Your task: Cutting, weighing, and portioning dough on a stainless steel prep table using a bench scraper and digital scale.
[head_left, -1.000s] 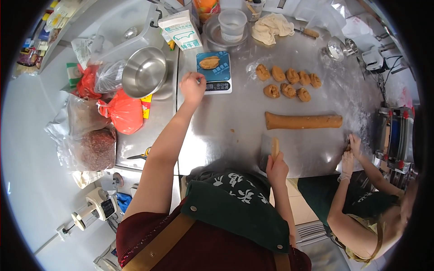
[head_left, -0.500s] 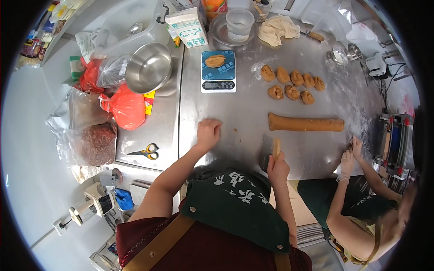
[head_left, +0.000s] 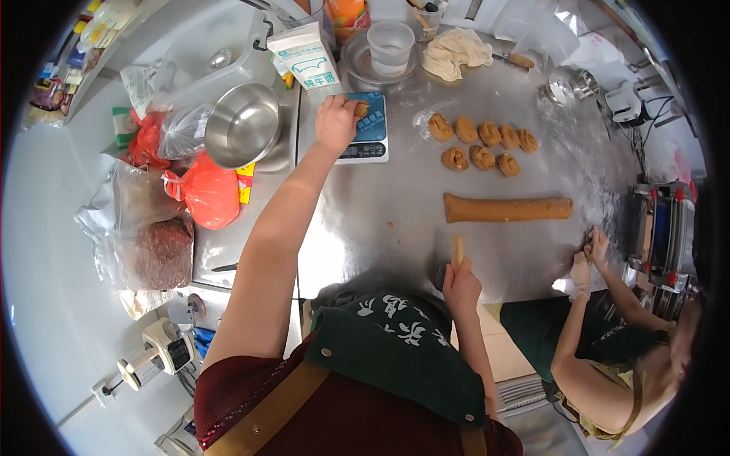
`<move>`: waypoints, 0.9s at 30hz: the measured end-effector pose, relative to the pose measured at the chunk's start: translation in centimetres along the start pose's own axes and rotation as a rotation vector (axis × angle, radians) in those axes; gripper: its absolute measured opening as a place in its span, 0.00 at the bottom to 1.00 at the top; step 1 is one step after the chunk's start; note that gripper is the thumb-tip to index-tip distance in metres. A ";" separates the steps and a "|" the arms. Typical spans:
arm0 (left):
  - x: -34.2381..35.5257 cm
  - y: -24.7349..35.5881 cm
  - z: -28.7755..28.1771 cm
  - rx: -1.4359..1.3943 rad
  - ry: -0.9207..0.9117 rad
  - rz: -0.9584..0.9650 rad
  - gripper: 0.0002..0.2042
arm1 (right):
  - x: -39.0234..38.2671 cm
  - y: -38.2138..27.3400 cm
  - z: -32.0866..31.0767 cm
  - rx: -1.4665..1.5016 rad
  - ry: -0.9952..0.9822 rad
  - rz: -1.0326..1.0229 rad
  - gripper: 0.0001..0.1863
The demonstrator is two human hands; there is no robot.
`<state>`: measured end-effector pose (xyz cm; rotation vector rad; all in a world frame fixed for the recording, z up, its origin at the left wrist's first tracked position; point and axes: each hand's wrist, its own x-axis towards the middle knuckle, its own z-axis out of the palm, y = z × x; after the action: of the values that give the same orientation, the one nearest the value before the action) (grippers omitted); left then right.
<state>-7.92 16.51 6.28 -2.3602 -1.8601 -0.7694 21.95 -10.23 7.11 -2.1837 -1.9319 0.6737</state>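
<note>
My left hand [head_left: 337, 125] reaches over the kitchen scale [head_left: 372, 152], its fingers closed round a brown piece of dough [head_left: 363, 110] at the blue-covered weighing plate. Part of that piece is hidden by the hand. Near the table's front edge, my right hand [head_left: 462, 286] grips a dough scraper [head_left: 458, 252] by its wooden handle, the metal blade standing on edge to the left of it. A long brown dough log [head_left: 508, 209] lies to the right, beyond the scraper. Several cut dough pieces [head_left: 489, 135] sit in two rows behind the log.
A steel bowl [head_left: 243, 126], a red plastic bag [head_left: 204, 191] and a milk carton [head_left: 304, 57] stand left and back. A clear tub [head_left: 390, 49] and a cloth [head_left: 456, 53] are at the back. At the right a co-worker's hands [head_left: 589, 258] work beside a machine [head_left: 660, 235].
My left hand has moved from the table's front up to the scale and taken hold of the dough piece there. My right hand still holds the scraper in about the same place.
</note>
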 end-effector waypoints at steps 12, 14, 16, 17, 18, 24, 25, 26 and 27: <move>-9.8 8.8 0.2 -0.516 -0.203 0.001 0.07 | 0.3 -1.7 -0.4 0.049 0.044 0.029 0.16; -12.8 11.0 1.2 -0.520 -0.303 0.015 0.07 | 0.9 -2.7 -0.8 0.076 0.075 0.027 0.16; -14.7 12.1 2.2 -0.468 -0.323 0.064 0.11 | 1.6 -3.8 -1.3 0.097 0.082 -0.023 0.16; -15.0 12.4 2.3 -0.473 -0.325 0.063 0.11 | 1.9 -4.2 -1.4 0.093 0.079 -0.020 0.16; -15.3 12.6 2.4 -0.455 -0.304 0.065 0.12 | 2.1 -4.6 -1.4 0.102 0.062 -0.044 0.16; -16.5 12.1 1.8 -0.484 -0.255 0.041 0.16 | 3.0 -5.9 0.0 0.103 0.027 -0.109 0.15; -16.7 12.0 1.7 -0.470 -0.269 0.036 0.15 | 3.1 -6.1 0.3 0.108 0.037 -0.113 0.15; -16.8 11.9 1.6 -0.469 -0.271 0.032 0.15 | 3.1 -6.4 0.4 0.108 0.033 -0.114 0.15; -16.8 11.8 1.5 -0.458 -0.282 0.036 0.14 | 3.1 -6.7 0.4 0.100 0.024 -0.098 0.15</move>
<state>0.85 -1.46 1.37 -2.9055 -1.8970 -0.9959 15.92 -6.22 8.65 -2.0157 -1.9344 0.7085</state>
